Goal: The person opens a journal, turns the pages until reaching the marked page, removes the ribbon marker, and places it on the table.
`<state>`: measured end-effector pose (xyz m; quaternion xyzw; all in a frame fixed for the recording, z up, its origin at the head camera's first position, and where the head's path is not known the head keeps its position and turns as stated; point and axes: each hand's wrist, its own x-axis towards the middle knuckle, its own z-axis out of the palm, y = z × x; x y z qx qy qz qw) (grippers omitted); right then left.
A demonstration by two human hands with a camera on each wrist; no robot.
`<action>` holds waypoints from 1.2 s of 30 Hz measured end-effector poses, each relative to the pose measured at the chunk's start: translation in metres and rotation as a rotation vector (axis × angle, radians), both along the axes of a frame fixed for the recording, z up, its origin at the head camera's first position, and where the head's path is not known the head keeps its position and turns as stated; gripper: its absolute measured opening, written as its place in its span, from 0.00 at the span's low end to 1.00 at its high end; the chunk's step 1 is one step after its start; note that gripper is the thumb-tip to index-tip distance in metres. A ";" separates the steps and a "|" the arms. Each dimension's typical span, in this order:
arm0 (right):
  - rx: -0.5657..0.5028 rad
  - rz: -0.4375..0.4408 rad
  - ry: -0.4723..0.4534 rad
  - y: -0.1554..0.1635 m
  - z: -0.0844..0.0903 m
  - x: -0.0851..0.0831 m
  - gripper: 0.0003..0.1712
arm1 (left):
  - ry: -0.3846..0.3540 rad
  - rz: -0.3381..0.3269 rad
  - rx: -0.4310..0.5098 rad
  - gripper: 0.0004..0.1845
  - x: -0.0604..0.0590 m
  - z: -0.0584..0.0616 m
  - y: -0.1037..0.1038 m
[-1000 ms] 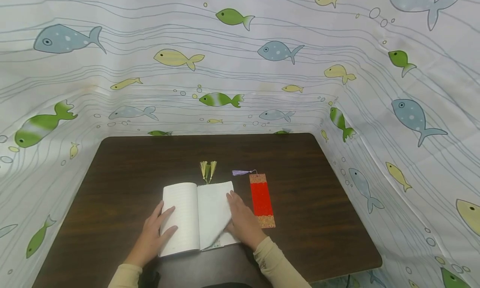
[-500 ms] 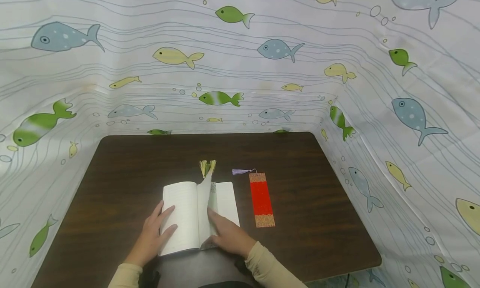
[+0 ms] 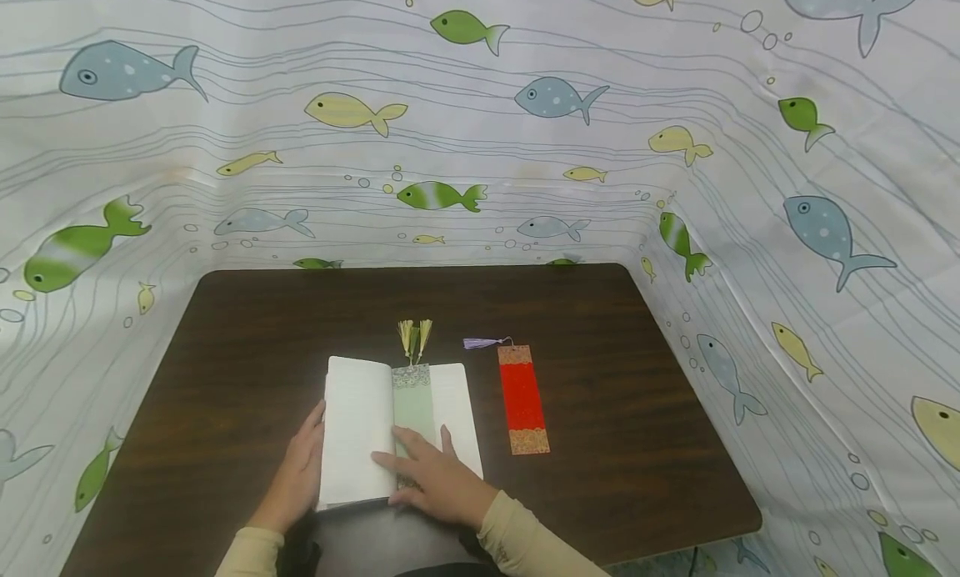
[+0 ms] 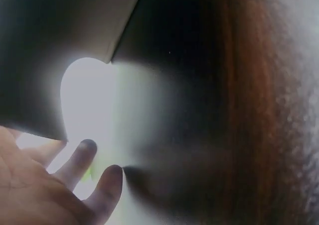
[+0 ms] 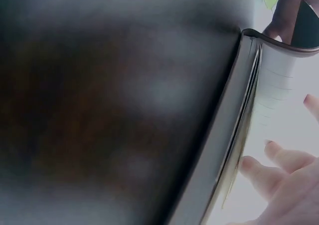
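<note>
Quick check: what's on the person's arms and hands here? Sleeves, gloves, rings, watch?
Both hands are bare: no gloves, and no rings show on the left hand or the right hand. Each arm wears a long, pale cream sleeve that ends at the wrist with a snug cuff. No watch or bracelet shows; the wrist cameras themselves are out of view.

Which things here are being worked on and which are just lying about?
In hand:
- notebook, open; left hand rests on its left edge
- green bookmark on the page, under the right hand

Lying about:
- red bookmark, right of the notebook
- table
- fish cloth
</note>
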<state>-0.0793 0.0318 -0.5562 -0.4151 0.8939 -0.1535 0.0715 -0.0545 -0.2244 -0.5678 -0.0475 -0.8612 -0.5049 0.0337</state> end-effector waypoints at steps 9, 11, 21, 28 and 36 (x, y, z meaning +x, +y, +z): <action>0.005 0.021 -0.023 0.001 0.000 0.000 0.38 | -0.213 0.053 -0.023 0.43 -0.002 0.003 -0.005; 0.012 0.032 -0.015 0.002 -0.001 -0.001 0.38 | -0.235 0.067 -0.069 0.50 -0.002 0.003 -0.004; -0.037 -0.034 -0.036 0.017 -0.008 -0.013 0.45 | -0.096 0.041 -0.099 0.46 -0.004 -0.004 -0.005; 0.028 -0.168 -0.087 0.041 -0.002 -0.030 0.47 | -0.016 0.014 -0.142 0.31 -0.004 -0.003 -0.003; 0.166 -0.267 -0.178 0.068 -0.005 -0.039 0.61 | -0.035 0.011 -0.156 0.31 -0.004 -0.001 -0.002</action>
